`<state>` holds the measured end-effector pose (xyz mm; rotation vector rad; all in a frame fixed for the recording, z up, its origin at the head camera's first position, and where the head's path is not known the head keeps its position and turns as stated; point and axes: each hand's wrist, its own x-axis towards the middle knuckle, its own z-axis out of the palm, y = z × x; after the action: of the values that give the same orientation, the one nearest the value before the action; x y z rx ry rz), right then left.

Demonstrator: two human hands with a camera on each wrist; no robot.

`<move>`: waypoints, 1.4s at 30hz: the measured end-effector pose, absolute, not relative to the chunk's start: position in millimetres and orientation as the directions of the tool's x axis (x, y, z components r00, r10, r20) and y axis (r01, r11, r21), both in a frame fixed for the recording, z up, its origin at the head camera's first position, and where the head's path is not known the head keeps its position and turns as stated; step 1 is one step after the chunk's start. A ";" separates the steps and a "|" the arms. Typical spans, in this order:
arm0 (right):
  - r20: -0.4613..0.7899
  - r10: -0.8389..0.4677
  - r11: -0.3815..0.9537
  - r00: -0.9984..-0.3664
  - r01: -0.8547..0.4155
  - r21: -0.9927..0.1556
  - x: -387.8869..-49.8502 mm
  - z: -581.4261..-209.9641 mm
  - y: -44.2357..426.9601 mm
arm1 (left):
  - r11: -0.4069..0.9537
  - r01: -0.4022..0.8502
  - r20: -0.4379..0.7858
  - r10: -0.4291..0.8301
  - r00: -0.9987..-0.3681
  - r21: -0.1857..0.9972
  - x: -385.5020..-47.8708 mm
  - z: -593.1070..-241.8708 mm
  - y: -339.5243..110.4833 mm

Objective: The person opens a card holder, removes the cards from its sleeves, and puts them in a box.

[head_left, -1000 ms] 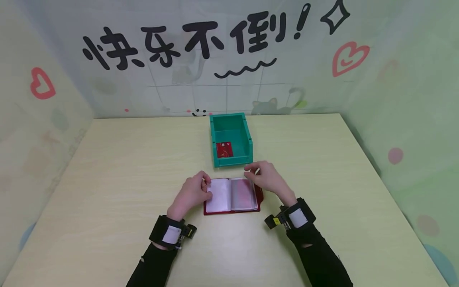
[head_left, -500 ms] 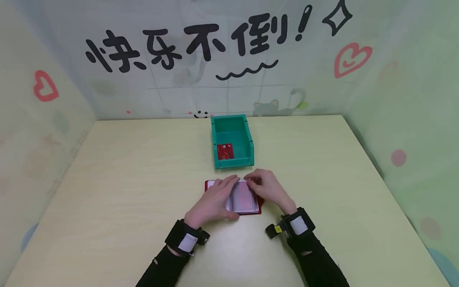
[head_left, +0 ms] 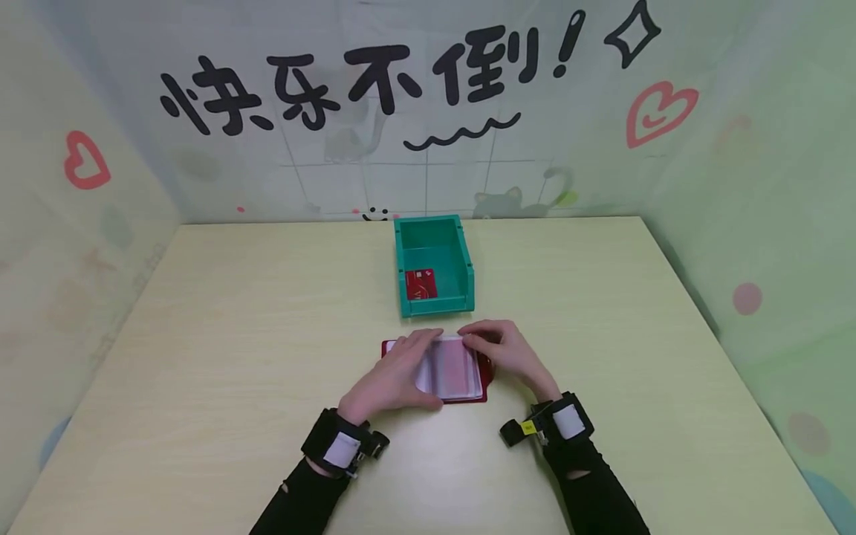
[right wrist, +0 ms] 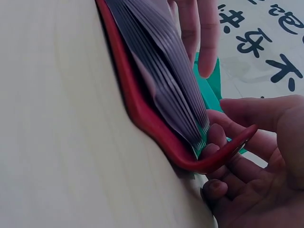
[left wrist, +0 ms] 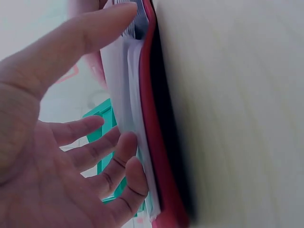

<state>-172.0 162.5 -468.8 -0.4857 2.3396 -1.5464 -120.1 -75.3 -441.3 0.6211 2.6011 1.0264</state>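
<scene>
Red booklet [head_left: 457, 371] lies part-hidden by the spread left hand [head_left: 393, 375]; whether the right hand [head_left: 507, 351] pinches it, I cannot tell.

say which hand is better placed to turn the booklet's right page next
Probably the right hand: it is by the far right corner of the open booklet, while the left hand lies over its left side.

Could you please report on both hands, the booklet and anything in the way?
Left hand over left part of red booklet; right hand at its right side, grip unclear. Booklet open. No obstruction seen; green bin just beyond.
</scene>
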 end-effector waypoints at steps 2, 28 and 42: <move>-0.066 -0.424 0.359 -0.903 -0.100 -0.928 -172.0 -469.0 163.3 | 0.649 0.280 -0.097 0.482 -0.871 0.707 -120.4 -441.9 -76.3; -0.025 -0.366 0.523 -0.930 -0.183 -0.832 -165.9 -466.8 149.8 | 0.754 0.219 -0.083 0.340 -0.937 0.620 -123.5 -433.7 -90.0; -0.017 -0.361 0.553 -0.933 -0.199 -0.809 -162.0 -462.2 142.5 | 0.640 0.199 -0.177 0.473 -0.863 0.742 -124.7 -444.6 -90.9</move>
<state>-162.0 142.5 -462.2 -0.4746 2.6052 -1.3226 -124.7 -90.9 -444.6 0.5346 2.5066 1.0727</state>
